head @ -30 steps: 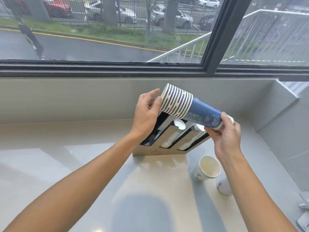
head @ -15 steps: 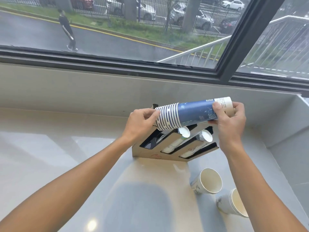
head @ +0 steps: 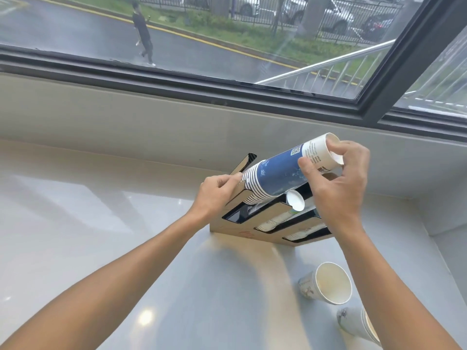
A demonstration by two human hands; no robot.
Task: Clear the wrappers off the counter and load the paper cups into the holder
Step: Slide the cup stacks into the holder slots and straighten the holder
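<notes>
I hold a stack of blue and white paper cups (head: 280,173) on its side over the slotted cup holder (head: 242,229). My left hand (head: 217,195) pinches the rim end, which sits down at the holder's leftmost slot. My right hand (head: 338,188) grips the raised base end. Two other slots hold white cup stacks (head: 271,222). A loose white cup (head: 328,284) lies on its side on the counter (head: 126,248) near my right forearm. Another small cup stack (head: 358,324) lies closer to me, partly hidden by that arm.
The holder stands against the low wall under a wide window (head: 227,34). A side wall (head: 449,210) closes the counter on the right. No wrappers show on the counter.
The cup stack's rim end has dropped from above the holder down to its leftmost slot, with the base end now tilted up. The view has shifted down and left.
</notes>
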